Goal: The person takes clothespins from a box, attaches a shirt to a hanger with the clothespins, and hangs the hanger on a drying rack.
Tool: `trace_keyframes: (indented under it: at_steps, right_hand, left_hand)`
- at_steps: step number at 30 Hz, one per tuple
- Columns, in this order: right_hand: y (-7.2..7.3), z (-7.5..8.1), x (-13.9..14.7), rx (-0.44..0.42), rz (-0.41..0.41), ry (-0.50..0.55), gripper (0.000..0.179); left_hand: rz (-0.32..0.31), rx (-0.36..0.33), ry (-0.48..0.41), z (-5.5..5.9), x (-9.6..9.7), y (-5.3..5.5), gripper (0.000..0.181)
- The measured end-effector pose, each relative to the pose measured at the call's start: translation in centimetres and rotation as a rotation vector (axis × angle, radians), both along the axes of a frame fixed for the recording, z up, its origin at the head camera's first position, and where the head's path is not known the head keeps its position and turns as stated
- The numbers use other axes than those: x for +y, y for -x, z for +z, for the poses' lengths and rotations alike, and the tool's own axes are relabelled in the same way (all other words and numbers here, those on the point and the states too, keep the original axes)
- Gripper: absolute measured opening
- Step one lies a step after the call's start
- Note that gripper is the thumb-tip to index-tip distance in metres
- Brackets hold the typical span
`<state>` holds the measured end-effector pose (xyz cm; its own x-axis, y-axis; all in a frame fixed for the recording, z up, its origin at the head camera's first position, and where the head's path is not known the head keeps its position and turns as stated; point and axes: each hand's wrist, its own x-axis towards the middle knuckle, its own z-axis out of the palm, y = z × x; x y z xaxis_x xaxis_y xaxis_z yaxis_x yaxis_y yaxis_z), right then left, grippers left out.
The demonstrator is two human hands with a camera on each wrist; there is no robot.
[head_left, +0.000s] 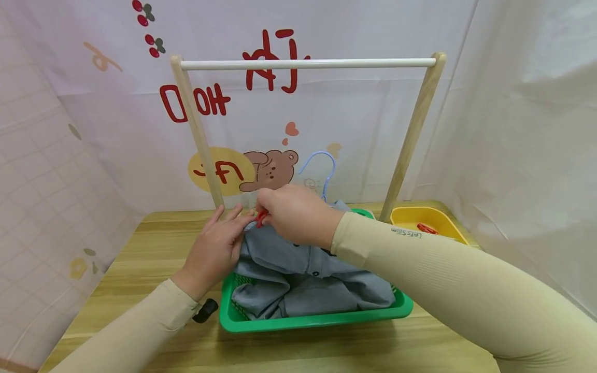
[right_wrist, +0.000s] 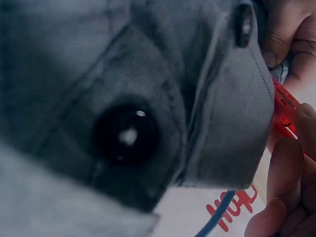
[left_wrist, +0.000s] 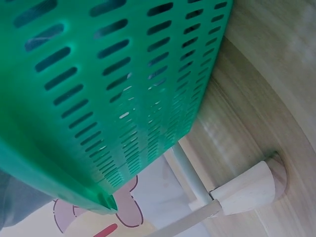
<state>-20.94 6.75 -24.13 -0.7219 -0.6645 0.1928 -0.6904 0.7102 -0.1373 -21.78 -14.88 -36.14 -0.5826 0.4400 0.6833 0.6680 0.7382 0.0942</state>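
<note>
A grey-blue buttoned shirt (head_left: 280,254) lies bunched in a green basket (head_left: 317,324), with a blue hanger (head_left: 330,178) whose hook rises behind it. My right hand (head_left: 298,215) pinches a red clothespin (head_left: 262,217) at the shirt's upper left edge. The same clothespin (right_wrist: 285,111) shows between thumb and finger in the right wrist view, beside the collar. My left hand (head_left: 216,248) pinches the shirt's edge just left of the clothespin; some of its fingers stay extended. In the left wrist view only the basket's slotted side (left_wrist: 118,98) is near, and the hand is out of sight.
A wooden rack with a white rail (head_left: 308,64) stands behind the basket. To the right is a yellow tray (head_left: 448,223) holding red clothespins (head_left: 426,228). A black object (head_left: 205,311) lies by my left wrist on the wooden table (head_left: 154,259).
</note>
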Motion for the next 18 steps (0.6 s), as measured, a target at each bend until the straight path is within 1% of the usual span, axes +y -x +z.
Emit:
trace_keyframes:
  at_steps: [6,11,15,18]
  right_hand:
    - [0.06,-0.07,-0.42,0.045,0.029,-0.037,0.016]
    - [0.17,-0.04,-0.56,0.047,0.038,-0.050,0.017]
    - [0.25,0.01,-0.67,0.008,0.035,-0.071,0.022]
    - [0.23,0.03,-0.61,-0.032,0.018,-0.077,0.025]
  left_hand:
    - [-0.002,0.032,0.000,-0.19,0.02,0.05,0.036]
    - [0.005,0.064,0.013,-0.24,0.14,-0.02,0.038]
    - [0.007,0.084,0.019,-0.32,0.28,-0.01,0.039]
    - [-0.003,0.104,0.018,-0.40,0.47,0.05,0.038]
